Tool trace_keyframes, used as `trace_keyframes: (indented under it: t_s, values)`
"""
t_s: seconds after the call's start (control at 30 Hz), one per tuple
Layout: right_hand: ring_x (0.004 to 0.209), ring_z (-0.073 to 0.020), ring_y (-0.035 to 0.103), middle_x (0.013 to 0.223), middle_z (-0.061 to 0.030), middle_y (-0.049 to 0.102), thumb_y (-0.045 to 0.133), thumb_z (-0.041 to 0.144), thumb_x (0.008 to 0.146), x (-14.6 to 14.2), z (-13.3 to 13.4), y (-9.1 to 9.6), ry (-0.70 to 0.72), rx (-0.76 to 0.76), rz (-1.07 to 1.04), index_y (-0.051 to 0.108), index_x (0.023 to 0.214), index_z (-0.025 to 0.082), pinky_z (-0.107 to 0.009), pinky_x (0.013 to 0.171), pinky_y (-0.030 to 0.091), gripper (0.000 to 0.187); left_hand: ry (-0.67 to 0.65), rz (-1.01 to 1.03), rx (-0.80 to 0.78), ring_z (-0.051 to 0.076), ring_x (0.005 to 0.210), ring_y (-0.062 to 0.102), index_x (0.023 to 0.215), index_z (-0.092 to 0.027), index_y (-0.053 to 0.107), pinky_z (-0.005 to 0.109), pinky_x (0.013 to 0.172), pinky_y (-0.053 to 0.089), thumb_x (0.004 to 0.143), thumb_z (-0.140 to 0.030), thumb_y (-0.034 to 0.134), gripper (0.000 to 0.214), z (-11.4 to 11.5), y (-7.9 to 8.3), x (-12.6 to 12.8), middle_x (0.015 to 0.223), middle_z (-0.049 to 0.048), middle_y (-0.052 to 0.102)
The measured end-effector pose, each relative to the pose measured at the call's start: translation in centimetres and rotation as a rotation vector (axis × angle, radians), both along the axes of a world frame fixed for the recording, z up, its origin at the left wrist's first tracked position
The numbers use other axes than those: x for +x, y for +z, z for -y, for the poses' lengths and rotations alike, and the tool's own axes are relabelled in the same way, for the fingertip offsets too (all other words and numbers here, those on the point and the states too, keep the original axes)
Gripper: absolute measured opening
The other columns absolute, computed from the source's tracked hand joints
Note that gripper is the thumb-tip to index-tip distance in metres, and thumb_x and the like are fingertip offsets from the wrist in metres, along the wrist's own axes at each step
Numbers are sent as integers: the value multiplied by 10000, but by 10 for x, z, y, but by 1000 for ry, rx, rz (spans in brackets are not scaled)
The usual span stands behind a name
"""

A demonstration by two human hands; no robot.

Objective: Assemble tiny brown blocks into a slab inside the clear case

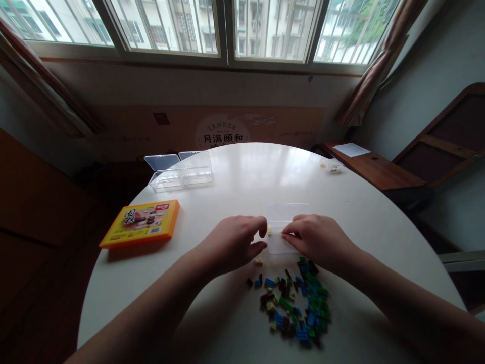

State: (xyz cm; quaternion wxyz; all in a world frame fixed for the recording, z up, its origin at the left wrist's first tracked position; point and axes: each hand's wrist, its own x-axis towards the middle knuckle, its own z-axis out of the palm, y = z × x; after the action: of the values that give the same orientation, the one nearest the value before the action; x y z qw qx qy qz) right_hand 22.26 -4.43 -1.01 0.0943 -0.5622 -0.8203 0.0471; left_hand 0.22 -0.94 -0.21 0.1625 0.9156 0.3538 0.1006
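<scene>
My right hand (pixel 318 237) pinches a small pale-yellow building brick (pixel 282 233) over an open clear plastic box (pixel 278 246). Most of that brick is hidden by the fingertips. At the box's left side my left hand (pixel 237 242) is open, its thumb and curled forefinger apart with nothing between them. Another pale-yellow brick (pixel 269 230) is in the box, close to the left fingertips. Below the hands lies a loose pile of small building bricks (pixel 297 303) in green, blue, brown and cream. A cream brick (pixel 258 262) lies apart, just under my left hand.
On the round white table (pixel 242 177), two clear boxes with raised lids (pixel 182 174) stand at the back left. A yellow-orange game box (pixel 142 222) lies at the left edge. A small clear plastic packet (pixel 332 166) is at the back right. Beyond is a brown wooden desk (pixel 382 164).
</scene>
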Motion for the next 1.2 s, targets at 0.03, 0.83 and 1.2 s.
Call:
trace_keyframes:
  t_s: [0.03, 0.83, 1.2]
  values:
    - [709, -160, 635, 825, -13, 724, 569, 286, 882, -1, 0, -1, -4, 4, 2, 777, 874, 278, -257, 535, 377, 208, 1, -6, -2, 162, 711, 609, 922, -222, 590, 255, 607, 422, 819, -254, 646, 122, 0, 0, 0, 837, -1, 679]
    - [653, -130, 590, 789, 20, 714, 563, 250, 878, -18, -8, -7, -17, 62, -47, 779, 858, 294, -264, 540, 317, 221, -18, -27, 1, 141, 670, 568, 806, -207, 603, 242, 590, 361, 828, -267, 624, 68, 0, -6, 2, 802, -2, 681]
    - [663, -140, 606, 807, 3, 726, 563, 262, 879, -19, -9, -9, -23, 77, -47, 777, 856, 267, -268, 548, 335, 216, -27, -18, 3, 130, 651, 553, 793, -203, 605, 232, 578, 348, 821, -261, 616, 65, -1, -7, 2, 793, -2, 672]
